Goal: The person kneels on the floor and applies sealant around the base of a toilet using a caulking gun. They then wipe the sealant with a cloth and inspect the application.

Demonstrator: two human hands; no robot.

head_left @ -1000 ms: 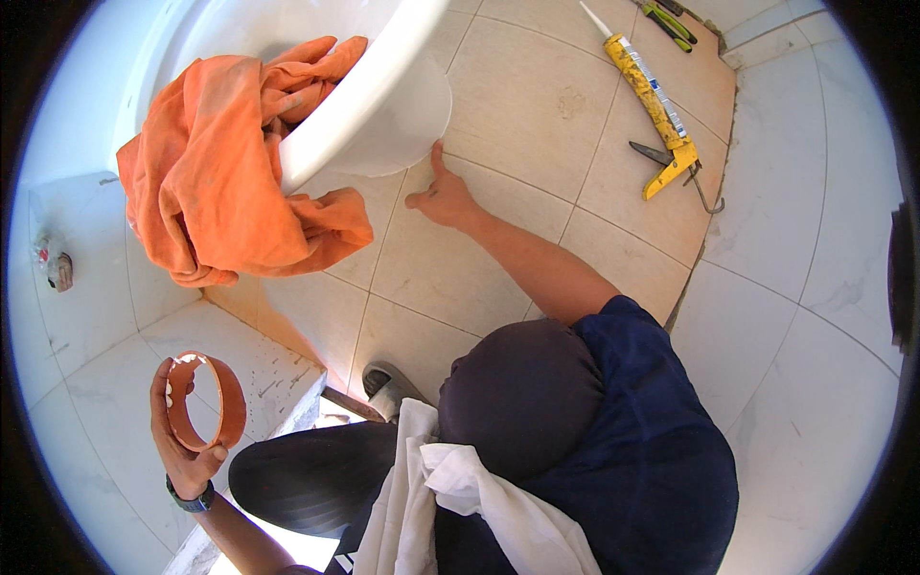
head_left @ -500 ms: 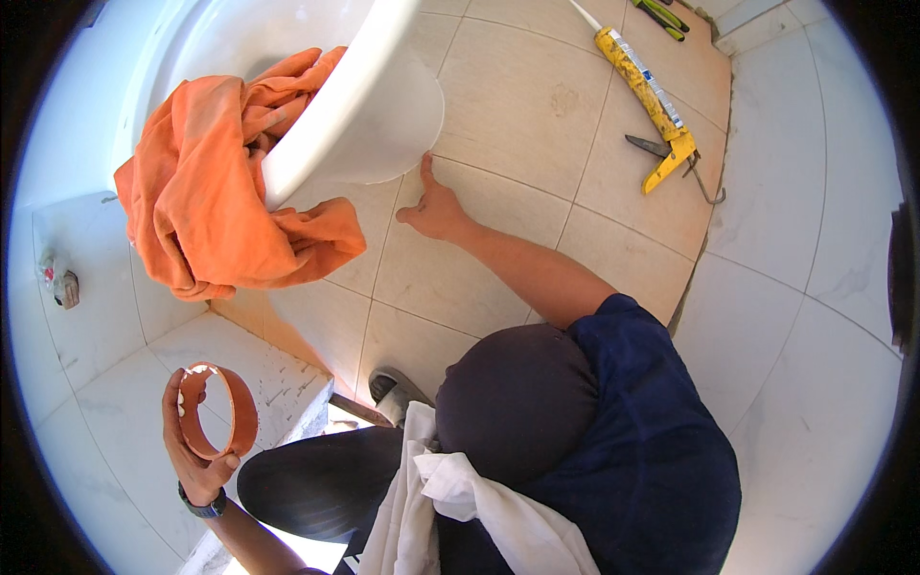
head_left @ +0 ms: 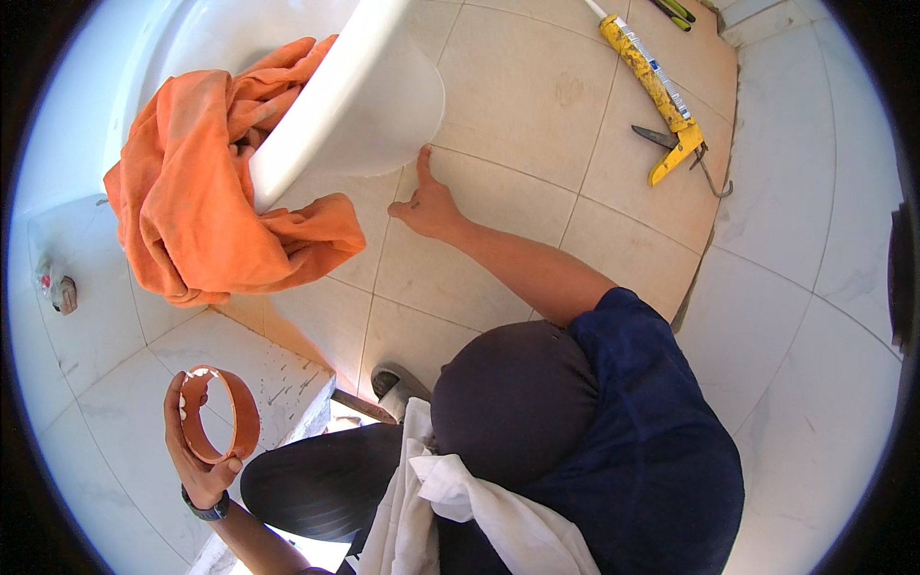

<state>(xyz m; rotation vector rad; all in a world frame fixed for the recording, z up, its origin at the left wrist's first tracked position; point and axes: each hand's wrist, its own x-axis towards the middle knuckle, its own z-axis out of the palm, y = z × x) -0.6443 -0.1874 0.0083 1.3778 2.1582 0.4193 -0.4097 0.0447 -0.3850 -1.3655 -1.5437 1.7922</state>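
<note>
In my left hand [head_left: 198,471], fingers and thumb curl around an orange-brown ring [head_left: 245,418], like a short cut of wide pipe, with white smears along its rim. It is held up at the lower left. My right hand [head_left: 428,207] reaches over the floor with its index finger stretched out and its thumb spread, the other fingers partly bent. That fingertip lies at the bottom edge of a white ceramic fixture [head_left: 402,96], seemingly touching the joint with the floor. An orange cloth [head_left: 196,192] hangs in folds over the fixture's near rim.
A yellow caulking gun [head_left: 652,81] lies on the beige floor tiles [head_left: 522,91] to the right, with green-handled pliers or cutters [head_left: 676,11] beyond it. White tiled walls [head_left: 767,259] stand on both sides. A small plastic-wrapped item [head_left: 59,287] rests at the left.
The view has shifted slightly. My right fingertip has moved a little left along the fixture's base. My left hand keeps its hold on the ring.
</note>
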